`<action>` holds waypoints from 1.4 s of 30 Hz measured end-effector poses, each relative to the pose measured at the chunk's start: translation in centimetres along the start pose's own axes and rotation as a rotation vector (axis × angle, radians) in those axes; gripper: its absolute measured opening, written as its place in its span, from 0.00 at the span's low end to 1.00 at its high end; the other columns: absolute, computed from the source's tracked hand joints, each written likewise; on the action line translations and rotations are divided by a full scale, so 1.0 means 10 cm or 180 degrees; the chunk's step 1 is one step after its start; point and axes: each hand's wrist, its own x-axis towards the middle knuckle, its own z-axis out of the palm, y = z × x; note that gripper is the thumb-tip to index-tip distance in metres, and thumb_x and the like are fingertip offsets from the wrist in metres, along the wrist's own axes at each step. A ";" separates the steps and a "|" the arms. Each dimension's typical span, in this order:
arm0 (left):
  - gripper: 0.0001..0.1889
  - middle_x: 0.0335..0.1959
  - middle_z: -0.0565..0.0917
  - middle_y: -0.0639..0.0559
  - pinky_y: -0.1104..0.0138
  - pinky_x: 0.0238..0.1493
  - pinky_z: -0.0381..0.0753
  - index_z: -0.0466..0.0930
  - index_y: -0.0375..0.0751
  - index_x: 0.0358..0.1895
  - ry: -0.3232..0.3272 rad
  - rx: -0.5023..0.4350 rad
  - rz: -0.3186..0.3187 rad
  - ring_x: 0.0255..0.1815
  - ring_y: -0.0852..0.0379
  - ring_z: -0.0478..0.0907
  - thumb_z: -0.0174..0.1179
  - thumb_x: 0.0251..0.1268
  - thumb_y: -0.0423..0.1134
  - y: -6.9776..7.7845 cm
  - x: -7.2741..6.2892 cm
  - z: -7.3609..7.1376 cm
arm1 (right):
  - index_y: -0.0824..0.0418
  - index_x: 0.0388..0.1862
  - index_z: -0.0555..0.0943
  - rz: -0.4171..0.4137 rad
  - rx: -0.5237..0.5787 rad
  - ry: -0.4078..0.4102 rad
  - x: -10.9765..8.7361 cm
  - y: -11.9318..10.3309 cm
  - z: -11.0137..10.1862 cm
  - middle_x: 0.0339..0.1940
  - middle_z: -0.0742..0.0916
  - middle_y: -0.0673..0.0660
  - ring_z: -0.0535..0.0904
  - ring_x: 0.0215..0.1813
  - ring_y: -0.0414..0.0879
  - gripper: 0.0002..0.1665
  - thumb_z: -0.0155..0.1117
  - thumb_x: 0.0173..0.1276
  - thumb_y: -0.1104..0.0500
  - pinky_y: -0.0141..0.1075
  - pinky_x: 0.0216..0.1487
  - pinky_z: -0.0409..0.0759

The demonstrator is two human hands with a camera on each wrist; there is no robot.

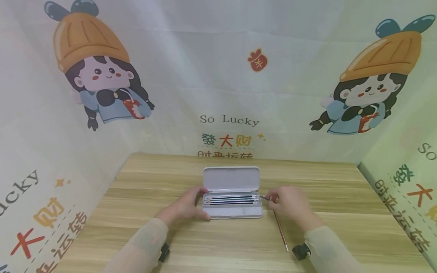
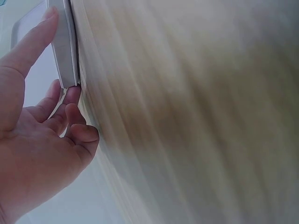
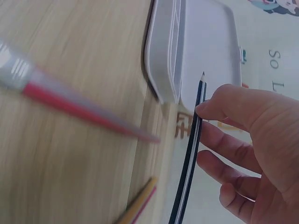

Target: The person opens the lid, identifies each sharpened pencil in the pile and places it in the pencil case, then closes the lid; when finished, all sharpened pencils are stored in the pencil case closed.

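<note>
A white pencil case (image 1: 233, 217) lies on the table with its lid (image 1: 231, 179) raised at the back. Several dark pencils (image 1: 230, 200) lie side by side in its rear compartment. My left hand (image 1: 187, 204) grips the case's left end, thumb at the front corner and fingers at the back corner; the left wrist view shows the thumb along the case wall (image 2: 65, 51). Between thumb and fingers, my right hand (image 1: 288, 201) pinches a black-and-white striped pencil (image 3: 190, 154). Its sharpened tip points up beside the case's right end in the right wrist view.
A red pencil (image 1: 280, 231) with a silver end lies on the wooden table (image 1: 153, 170), right of the case below my right hand. The right wrist view also catches a yellow-and-red pencil (image 3: 138, 205). Printed cloth (image 1: 184, 64) walls the table at the back and sides.
</note>
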 end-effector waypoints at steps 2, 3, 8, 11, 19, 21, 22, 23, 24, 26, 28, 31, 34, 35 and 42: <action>0.46 0.66 0.77 0.40 0.43 0.80 0.61 0.73 0.39 0.66 0.0001 0.0010 -0.0007 0.73 0.38 0.69 0.86 0.37 0.42 -0.01 -0.01 0.00 | 0.48 0.37 0.91 -0.0062 0.0011 -0.0009 0.04 -0.05 0.04 0.23 0.83 0.38 0.70 0.24 0.34 0.09 0.72 0.57 0.58 0.30 0.24 0.67; 0.46 0.66 0.77 0.39 0.43 0.80 0.61 0.73 0.39 0.66 -0.0003 0.0018 -0.0010 0.73 0.38 0.69 0.86 0.37 0.42 -0.01 -0.01 0.00 | 0.48 0.37 0.91 -0.0090 0.0018 -0.0011 0.07 -0.08 0.06 0.23 0.83 0.38 0.70 0.24 0.34 0.09 0.72 0.56 0.58 0.30 0.24 0.68; 0.46 0.67 0.77 0.40 0.43 0.80 0.61 0.73 0.40 0.66 -0.0002 0.0022 -0.0014 0.73 0.38 0.69 0.86 0.37 0.42 0.00 -0.01 0.00 | 0.48 0.38 0.91 -0.0222 0.0000 -0.0049 0.20 -0.17 0.15 0.25 0.85 0.38 0.71 0.25 0.34 0.09 0.73 0.57 0.58 0.30 0.25 0.70; 0.46 0.66 0.77 0.40 0.43 0.80 0.62 0.73 0.40 0.66 -0.0001 0.0026 -0.0002 0.73 0.38 0.70 0.86 0.37 0.41 0.01 -0.01 -0.01 | 0.47 0.37 0.91 -0.0323 -0.0070 -0.0081 0.28 -0.23 0.20 0.27 0.85 0.39 0.74 0.28 0.35 0.08 0.74 0.58 0.57 0.31 0.28 0.73; 0.47 0.67 0.77 0.40 0.43 0.80 0.61 0.73 0.40 0.67 -0.0030 0.0052 -0.0052 0.73 0.38 0.69 0.85 0.37 0.42 0.02 -0.02 -0.02 | 0.48 0.35 0.91 -0.0778 -0.0134 -0.0041 0.51 -0.46 0.28 0.30 0.90 0.43 0.83 0.34 0.38 0.06 0.76 0.58 0.57 0.36 0.37 0.82; 0.47 0.68 0.77 0.40 0.43 0.80 0.61 0.73 0.40 0.67 -0.0030 0.0045 -0.0074 0.74 0.38 0.69 0.85 0.37 0.43 0.02 -0.02 -0.03 | 0.48 0.35 0.91 -0.0835 -0.0115 -0.0118 0.56 -0.52 0.31 0.29 0.89 0.43 0.81 0.34 0.38 0.05 0.76 0.59 0.57 0.35 0.38 0.82; 0.47 0.68 0.77 0.40 0.43 0.80 0.61 0.73 0.41 0.67 -0.0031 0.0039 -0.0080 0.74 0.38 0.69 0.85 0.37 0.43 0.03 -0.02 -0.03 | 0.48 0.35 0.91 -0.0845 -0.0110 -0.0168 0.59 -0.56 0.32 0.29 0.88 0.42 0.81 0.34 0.37 0.05 0.76 0.59 0.57 0.35 0.38 0.82; 0.47 0.68 0.77 0.40 0.43 0.80 0.61 0.73 0.41 0.68 -0.0036 0.0032 -0.0082 0.74 0.38 0.69 0.85 0.37 0.43 0.03 -0.02 -0.04 | 0.48 0.35 0.91 -0.0856 -0.0099 -0.0221 0.62 -0.59 0.33 0.28 0.88 0.42 0.80 0.33 0.37 0.06 0.76 0.59 0.57 0.35 0.38 0.81; 0.47 0.68 0.77 0.40 0.43 0.80 0.61 0.73 0.41 0.68 -0.0040 0.0027 -0.0079 0.74 0.38 0.69 0.85 0.38 0.43 0.03 -0.02 -0.04 | 0.48 0.36 0.91 -0.0867 -0.0083 -0.0275 0.64 -0.62 0.34 0.28 0.87 0.42 0.79 0.33 0.37 0.06 0.76 0.59 0.58 0.35 0.39 0.81; 0.47 0.68 0.77 0.40 0.43 0.81 0.60 0.73 0.41 0.68 -0.0048 0.0004 -0.0078 0.74 0.38 0.69 0.85 0.38 0.42 0.03 -0.02 -0.03 | 0.48 0.36 0.91 -0.0888 -0.0059 -0.0348 0.68 -0.69 0.36 0.27 0.86 0.42 0.78 0.33 0.37 0.06 0.76 0.59 0.58 0.36 0.39 0.80; 0.47 0.67 0.77 0.40 0.43 0.80 0.61 0.73 0.40 0.67 -0.0041 -0.0015 -0.0077 0.74 0.38 0.69 0.85 0.38 0.42 0.03 -0.02 -0.03 | 0.48 0.36 0.91 -0.0918 -0.0049 -0.0412 0.71 -0.75 0.37 0.26 0.86 0.42 0.77 0.33 0.38 0.07 0.76 0.59 0.59 0.37 0.40 0.80; 0.46 0.67 0.77 0.40 0.43 0.80 0.61 0.73 0.41 0.67 -0.0032 0.0006 -0.0080 0.73 0.39 0.69 0.86 0.37 0.41 0.03 -0.01 -0.03 | 0.49 0.36 0.91 -0.1005 -0.0004 -0.0465 0.76 -0.83 0.39 0.25 0.85 0.43 0.76 0.32 0.39 0.07 0.76 0.60 0.60 0.37 0.39 0.78; 0.46 0.66 0.78 0.41 0.43 0.80 0.62 0.74 0.41 0.66 -0.0026 0.0031 -0.0071 0.73 0.39 0.70 0.86 0.37 0.41 0.03 -0.02 -0.03 | 0.48 0.36 0.92 -0.1100 -0.0011 -0.0449 0.79 -0.88 0.42 0.24 0.85 0.43 0.74 0.31 0.38 0.07 0.76 0.60 0.60 0.36 0.39 0.76; 0.46 0.66 0.78 0.41 0.43 0.80 0.62 0.74 0.40 0.66 -0.0029 0.0039 -0.0063 0.73 0.39 0.70 0.86 0.37 0.41 0.04 -0.02 -0.03 | 0.48 0.36 0.92 -0.1132 -0.0014 -0.0428 0.80 -0.90 0.44 0.24 0.85 0.44 0.74 0.31 0.38 0.07 0.77 0.60 0.60 0.36 0.39 0.77; 0.46 0.67 0.78 0.40 0.44 0.80 0.61 0.73 0.39 0.67 -0.0044 0.0039 -0.0048 0.73 0.38 0.70 0.85 0.38 0.42 0.04 -0.01 -0.03 | 0.47 0.33 0.92 -0.1231 -0.0098 -0.0283 0.84 -0.99 0.56 0.26 0.88 0.42 0.80 0.33 0.39 0.07 0.78 0.58 0.60 0.38 0.44 0.81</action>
